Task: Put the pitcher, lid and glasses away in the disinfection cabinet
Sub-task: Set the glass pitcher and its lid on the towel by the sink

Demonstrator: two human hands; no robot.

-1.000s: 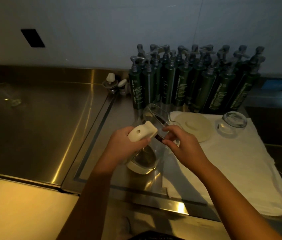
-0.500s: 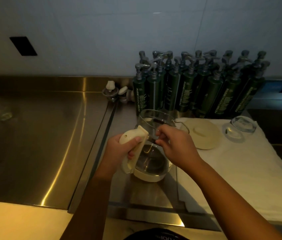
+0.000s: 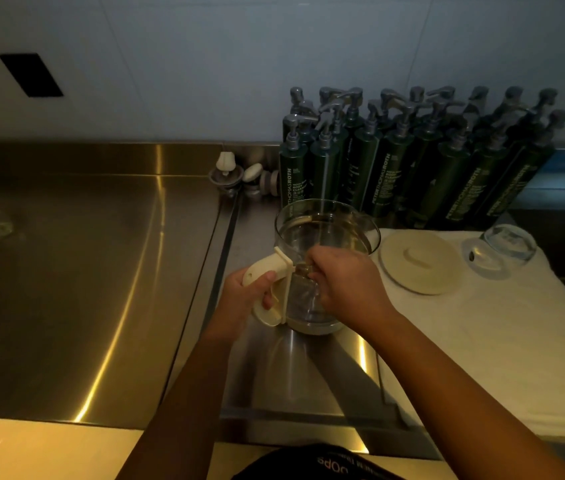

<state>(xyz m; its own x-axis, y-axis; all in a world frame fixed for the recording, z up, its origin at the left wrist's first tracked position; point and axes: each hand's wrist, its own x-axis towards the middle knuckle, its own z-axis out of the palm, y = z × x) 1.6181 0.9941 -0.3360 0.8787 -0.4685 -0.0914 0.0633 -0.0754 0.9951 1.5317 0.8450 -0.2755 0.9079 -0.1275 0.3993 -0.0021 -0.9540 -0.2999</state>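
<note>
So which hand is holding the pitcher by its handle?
The left hand, gripping the cream handle; the right hand curls over the rim of the pitcher.

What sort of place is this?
Probably a hotel housekeeping or service pantry rather than a home kitchen: a long steel counter, many identical pump bottles massed against the wall, and a lid and glass on a white towel beside the pitcher.

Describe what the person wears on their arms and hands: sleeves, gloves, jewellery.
Both the left hand and the right hand are ungloved, with no ring visible in this dim light. The left forearm and the right forearm are bare to the frame's edge: no sleeve, watch or bracelet shows. A black garment with orange lettering shows at the bottom edge.
</note>
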